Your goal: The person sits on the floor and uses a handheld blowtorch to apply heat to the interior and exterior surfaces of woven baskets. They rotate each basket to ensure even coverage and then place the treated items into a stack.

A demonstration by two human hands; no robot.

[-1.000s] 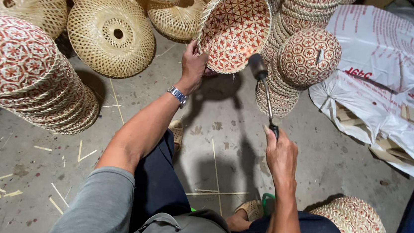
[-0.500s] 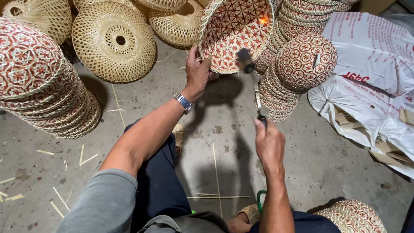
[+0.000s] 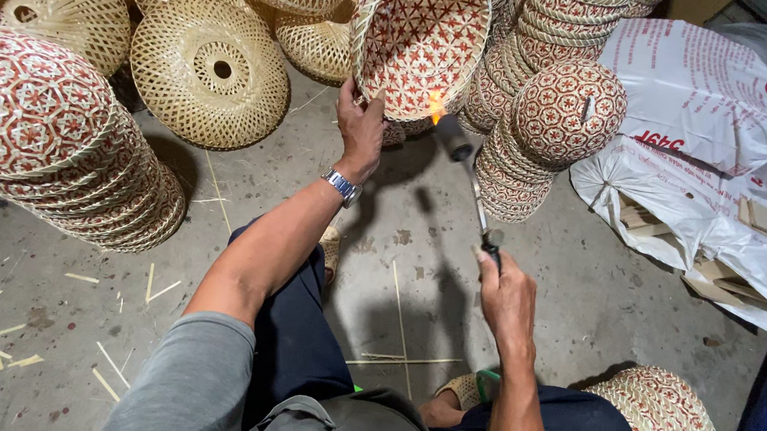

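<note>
Torch raised since earlier, flame now licking woven basket rim, left hand fingers clamping rim, right hand fisted around torch handle.

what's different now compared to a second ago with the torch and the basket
The right hand has brought the torch up and forward, and its flame now plays on the lower rim of the red-patterned basket; a second ago the tip was short of the basket. The left hand still grips the basket's rim, holding it tilted. The stacks of baskets and white sacks have not moved.
</note>
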